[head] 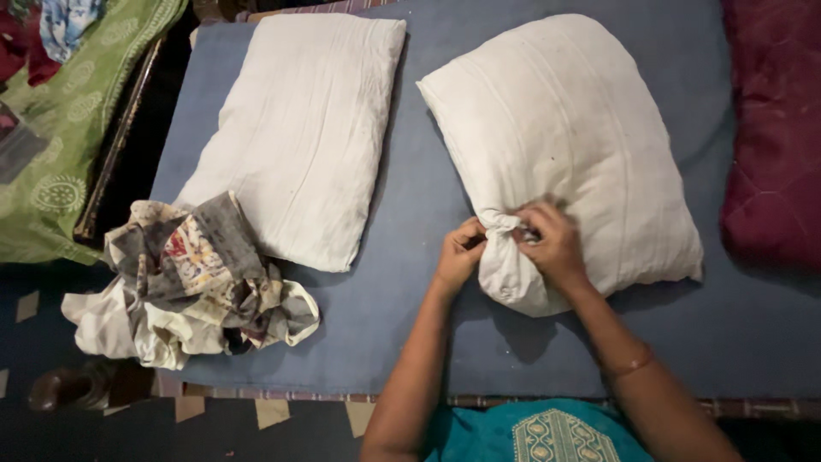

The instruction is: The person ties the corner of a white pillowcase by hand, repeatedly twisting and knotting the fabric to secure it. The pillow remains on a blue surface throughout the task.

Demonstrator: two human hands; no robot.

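Note:
A white pillow [569, 137] lies tilted on the right of a blue mattress [410, 205]. Its near corner is bunched into a twisted knot of fabric [506, 224]. My left hand [460, 252] grips the knot from the left, fingers closed on the cloth. On the knot's right side my right hand [554, 242] pinches the same bunched fabric. A thin bangle sits on my right wrist [629, 364]. A second white pillow [304, 128] lies flat to the left, untouched.
A crumpled patterned cloth [192, 282] in grey, cream and red sits at the mattress's near left corner. A maroon quilt [770, 128] lies along the right edge. A green printed cloth [60, 128] covers something at far left. The floor below is dark and tiled.

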